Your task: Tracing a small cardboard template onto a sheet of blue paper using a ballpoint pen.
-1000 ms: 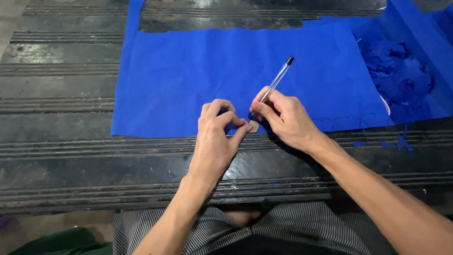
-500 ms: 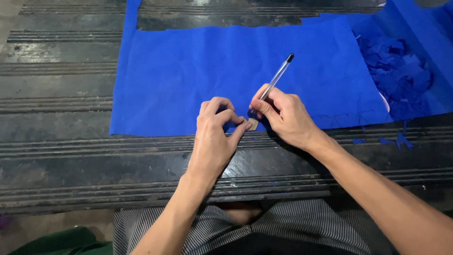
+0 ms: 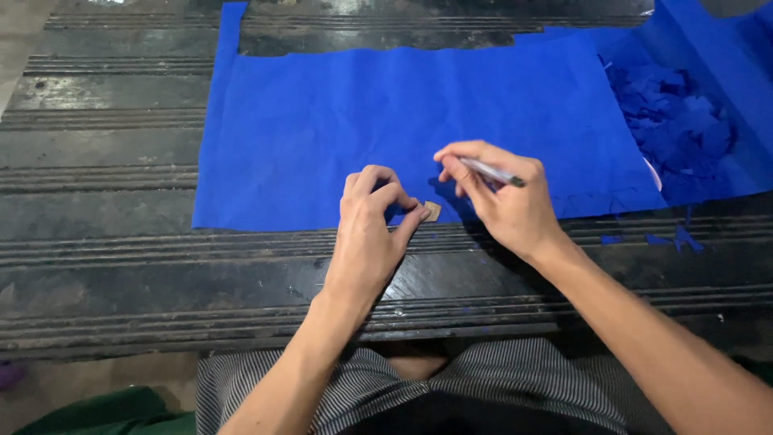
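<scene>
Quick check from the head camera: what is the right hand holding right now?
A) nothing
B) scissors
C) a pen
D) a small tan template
C: the right hand grips a pen lying across its fingers, over the blue fabric sheet.

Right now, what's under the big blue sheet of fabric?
The blue sheet lies flat on a dark ridged work surface, which shows all around its edges. Whatever lies between the two is covered. On top, the left hand pins a small tan template.
</scene>
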